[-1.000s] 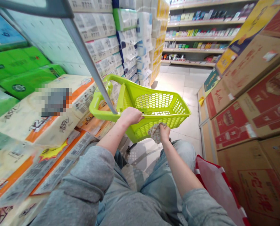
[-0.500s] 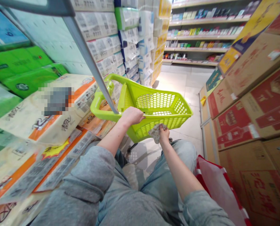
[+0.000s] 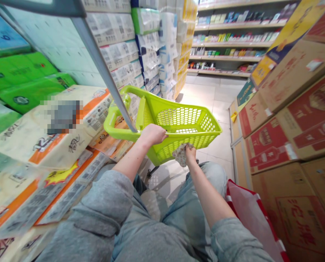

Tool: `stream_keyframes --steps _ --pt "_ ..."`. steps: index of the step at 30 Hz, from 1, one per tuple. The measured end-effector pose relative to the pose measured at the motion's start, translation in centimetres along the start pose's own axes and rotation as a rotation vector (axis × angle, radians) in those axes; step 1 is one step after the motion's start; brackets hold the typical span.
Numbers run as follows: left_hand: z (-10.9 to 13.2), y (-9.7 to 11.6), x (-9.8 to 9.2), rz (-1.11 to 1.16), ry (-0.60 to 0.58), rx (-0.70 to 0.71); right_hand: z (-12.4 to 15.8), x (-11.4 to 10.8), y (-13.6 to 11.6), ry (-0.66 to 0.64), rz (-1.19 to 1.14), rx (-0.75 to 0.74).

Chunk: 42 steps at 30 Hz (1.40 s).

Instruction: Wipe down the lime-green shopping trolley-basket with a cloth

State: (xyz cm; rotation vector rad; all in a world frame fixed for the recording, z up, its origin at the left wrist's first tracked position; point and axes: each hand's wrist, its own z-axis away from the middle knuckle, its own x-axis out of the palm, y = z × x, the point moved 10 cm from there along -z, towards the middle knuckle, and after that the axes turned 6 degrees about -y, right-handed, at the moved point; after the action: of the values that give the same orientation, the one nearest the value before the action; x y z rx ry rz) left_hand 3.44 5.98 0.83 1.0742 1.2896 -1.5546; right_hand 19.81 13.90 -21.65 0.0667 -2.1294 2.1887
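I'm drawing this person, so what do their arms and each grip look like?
The left sleeve and right sleeve are grey, bunched up around the elbows, leaving the left forearm and right forearm bare. The left grip and right grip are bare hands; no gloves, watch or bracelet show.

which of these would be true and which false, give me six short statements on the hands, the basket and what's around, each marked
1. The left hand grips the near rim of the green basket. True.
2. The right hand holds a patterned cloth inside the basket. False: the cloth is at the outer side of the near wall.
3. A grey bar slants up to the left from the basket's near side. True.
4. The two hands touch each other. False: they are apart.
5. Cardboard boxes are stacked on the right of the view. True.
6. Both sleeves reach the wrists. False: the forearms are bare.
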Motion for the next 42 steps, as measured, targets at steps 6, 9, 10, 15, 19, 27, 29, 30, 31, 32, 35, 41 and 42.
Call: stream_keyframes --steps 6,9,10,15,19,27,29,30,31,32,35,41,42 --pt "0.1 -0.1 0.1 0.009 0.015 0.007 2.2 -0.6 2.3 -0.001 -0.194 0.131" --pt "0.2 0.0 0.1 0.005 0.025 0.015 2.2 -0.5 2.6 0.044 -0.217 0.172" --pt "0.2 0.0 0.1 0.007 0.027 0.015 2.0 -0.5 2.5 0.064 -0.189 0.187" --pt "0.2 0.0 0.1 0.015 0.017 0.004 1.2 -0.8 1.9 0.118 -0.062 0.214" --pt "0.2 0.0 0.1 0.02 0.018 -0.001 1.8 -1.5 0.4 0.14 0.095 0.166" --pt "0.1 -0.1 0.2 0.033 0.015 0.004 4.1 0.9 -6.7 0.115 0.34 -0.139" --pt "0.1 -0.1 0.2 0.033 0.01 0.005 4.3 1.2 -6.8 0.107 0.349 -0.125" --pt "0.1 -0.1 0.2 0.033 0.008 0.006 4.4 1.3 -6.7 0.105 0.345 -0.116" --pt "0.1 -0.1 0.2 0.035 0.009 0.006 4.4 1.3 -6.4 0.108 0.335 -0.108" --pt "0.1 -0.1 0.1 0.037 0.011 0.004 4.4 1.2 -6.2 0.115 0.325 -0.101" --pt "0.1 -0.2 0.1 0.042 0.014 -0.002 4.6 1.1 -5.6 0.136 0.314 -0.092" --pt "0.2 -0.1 0.2 0.034 0.011 0.006 5.2 0.4 -5.7 0.223 0.322 -0.077" --pt "0.3 -0.1 0.1 0.034 0.012 0.007 5.2 0.0 -5.9 0.26 0.315 -0.068"
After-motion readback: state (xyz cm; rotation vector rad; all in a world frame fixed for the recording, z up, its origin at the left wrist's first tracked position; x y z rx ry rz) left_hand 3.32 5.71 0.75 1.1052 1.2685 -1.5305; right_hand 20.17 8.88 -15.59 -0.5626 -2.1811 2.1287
